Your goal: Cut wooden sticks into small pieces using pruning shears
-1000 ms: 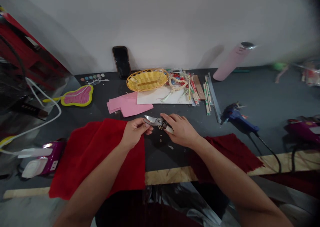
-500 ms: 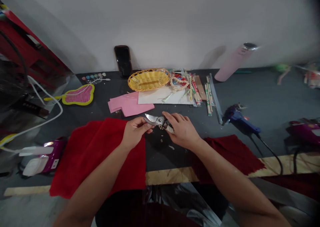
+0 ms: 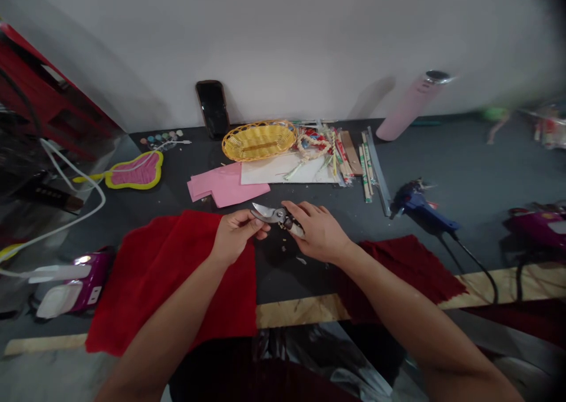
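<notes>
My right hand (image 3: 321, 232) is wrapped around the pale handle of a pair of pruning shears (image 3: 280, 215), whose metal blades point left. The curved blades are slightly apart. Close by the lower blade, my left hand (image 3: 234, 236) is closed in a pinch. Whatever sits between its thumb and finger is too small or hidden to make out. Small pale scraps (image 3: 301, 260) lie on the dark table (image 3: 287, 287) below the shears. A red cloth (image 3: 177, 272) spreads under my left forearm.
Beyond my hands are pink sheets (image 3: 230, 193), a yellow woven basket (image 3: 259, 142), a braided straw piece (image 3: 312, 154) and paper-wrapped sticks (image 3: 365, 172). A phone (image 3: 213, 110) leans on the wall. To the right are a pink bottle (image 3: 404, 113) and a blue glue gun (image 3: 427, 213).
The view has shifted slightly, so most things sit a little further left. My hands and the shears keep nearly the same pose.
</notes>
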{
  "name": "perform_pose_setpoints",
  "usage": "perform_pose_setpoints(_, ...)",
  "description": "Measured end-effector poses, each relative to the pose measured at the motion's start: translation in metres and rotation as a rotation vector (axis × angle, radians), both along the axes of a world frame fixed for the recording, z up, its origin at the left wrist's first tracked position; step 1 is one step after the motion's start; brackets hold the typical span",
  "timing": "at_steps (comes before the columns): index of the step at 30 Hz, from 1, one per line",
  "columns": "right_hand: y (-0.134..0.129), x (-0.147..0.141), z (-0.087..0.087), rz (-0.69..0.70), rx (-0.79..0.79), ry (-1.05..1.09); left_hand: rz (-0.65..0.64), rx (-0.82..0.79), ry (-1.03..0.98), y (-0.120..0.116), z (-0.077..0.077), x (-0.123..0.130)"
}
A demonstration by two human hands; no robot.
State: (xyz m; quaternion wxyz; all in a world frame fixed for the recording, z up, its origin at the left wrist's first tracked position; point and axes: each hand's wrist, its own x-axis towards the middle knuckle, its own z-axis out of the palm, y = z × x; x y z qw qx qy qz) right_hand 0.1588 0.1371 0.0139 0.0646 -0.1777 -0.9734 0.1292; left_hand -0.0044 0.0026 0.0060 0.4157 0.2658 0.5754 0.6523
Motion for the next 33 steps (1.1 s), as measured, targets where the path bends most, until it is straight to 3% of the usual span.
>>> perform_pose_setpoints(12,0.0038,0.0002,-0.0008,0.006,0.084,0.013,-0.081,0.001,0.018,-0.0003,0.0026,0.0013)
perform_pose_setpoints(20,0.0056,0.0002,-0.0034,0.043,0.017,0.015,-0.145,-0.033,0.042,-0.0016,0.0006,-0.0041)
perform_pose_setpoints(24,0.0033,0.0006,-0.002,0.057,-0.041,-0.005,-0.132,-0.035,0.016,-0.0013,-0.0025,-0.0052)
perform_pose_setpoints(33,-0.0016,0.0003,-0.0016,-0.074,-0.033,0.005,-0.013,-0.034,0.117,0.0035,0.0,-0.0008)
